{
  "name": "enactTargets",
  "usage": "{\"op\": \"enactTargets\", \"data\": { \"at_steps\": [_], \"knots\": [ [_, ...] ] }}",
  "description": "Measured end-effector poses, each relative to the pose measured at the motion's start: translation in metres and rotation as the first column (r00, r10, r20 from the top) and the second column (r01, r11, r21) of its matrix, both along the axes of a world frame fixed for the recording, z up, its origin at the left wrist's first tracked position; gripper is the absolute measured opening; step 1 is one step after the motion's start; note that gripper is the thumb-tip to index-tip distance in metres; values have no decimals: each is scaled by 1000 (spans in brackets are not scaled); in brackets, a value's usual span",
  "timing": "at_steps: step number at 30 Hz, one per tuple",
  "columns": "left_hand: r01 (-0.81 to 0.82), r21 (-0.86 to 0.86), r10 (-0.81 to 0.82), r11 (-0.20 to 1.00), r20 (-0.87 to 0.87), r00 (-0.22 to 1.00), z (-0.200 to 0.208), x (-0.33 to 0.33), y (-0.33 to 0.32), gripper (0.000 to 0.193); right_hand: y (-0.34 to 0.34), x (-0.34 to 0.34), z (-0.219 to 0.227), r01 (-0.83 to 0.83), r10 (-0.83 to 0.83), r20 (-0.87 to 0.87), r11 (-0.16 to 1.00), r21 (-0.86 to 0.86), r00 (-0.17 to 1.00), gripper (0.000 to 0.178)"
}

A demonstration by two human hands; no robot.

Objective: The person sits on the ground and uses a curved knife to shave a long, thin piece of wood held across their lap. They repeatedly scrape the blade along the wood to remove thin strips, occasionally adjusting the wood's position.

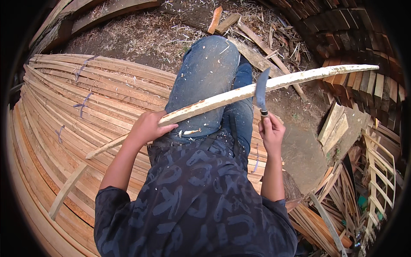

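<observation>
A long pale strip of wood (218, 99) lies slantwise across my thighs, its far end reaching out to the right. My left hand (147, 127) grips it near its left part, the thumb along the near side. In my right hand (272, 129) is a knife (261, 90) with a dark handle and a broad curved blade. The blade points away from me and overlaps the strip in view; whether it touches the wood I cannot tell. Several light shavings (191, 132) rest on my jeans (201, 73).
Bundled wooden strips (107, 90), bound with dark ties (82, 105), spread under me and to the left. A short loose piece (67, 190) lies on them. Stacked boards (368, 85) stand at the right, above slats (319, 222). Shavings litter the ground (141, 32) ahead.
</observation>
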State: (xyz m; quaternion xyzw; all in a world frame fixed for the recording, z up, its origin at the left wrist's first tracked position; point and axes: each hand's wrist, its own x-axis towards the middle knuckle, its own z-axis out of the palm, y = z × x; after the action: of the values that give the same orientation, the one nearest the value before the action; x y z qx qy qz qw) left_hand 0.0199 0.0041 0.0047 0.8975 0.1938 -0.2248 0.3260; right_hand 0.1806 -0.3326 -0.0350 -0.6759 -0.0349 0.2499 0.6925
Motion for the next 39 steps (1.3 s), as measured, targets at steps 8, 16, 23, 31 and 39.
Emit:
{"op": "enactTargets", "data": {
  "at_steps": [8,16,23,31,39],
  "knots": [
    [23,68,-28,997,79,996,-7,-8,-1,49,4,-19,9,-177,164,-81,965,-196,983,29],
    [57,279,-139,959,284,949,-16,-20,-21,37,10,-47,3,-239,220,-109,949,-207,969,27],
    [82,283,-168,956,293,941,-18,-21,-26,33,-14,-31,6,-116,114,-22,983,-141,993,29],
    [71,315,-174,947,313,934,-14,-24,-33,30,-39,2,24,-23,30,29,975,-222,999,29],
    [80,297,-170,952,294,941,-10,-26,-34,30,-44,7,17,-109,115,13,971,-213,993,29]
  ]
}}
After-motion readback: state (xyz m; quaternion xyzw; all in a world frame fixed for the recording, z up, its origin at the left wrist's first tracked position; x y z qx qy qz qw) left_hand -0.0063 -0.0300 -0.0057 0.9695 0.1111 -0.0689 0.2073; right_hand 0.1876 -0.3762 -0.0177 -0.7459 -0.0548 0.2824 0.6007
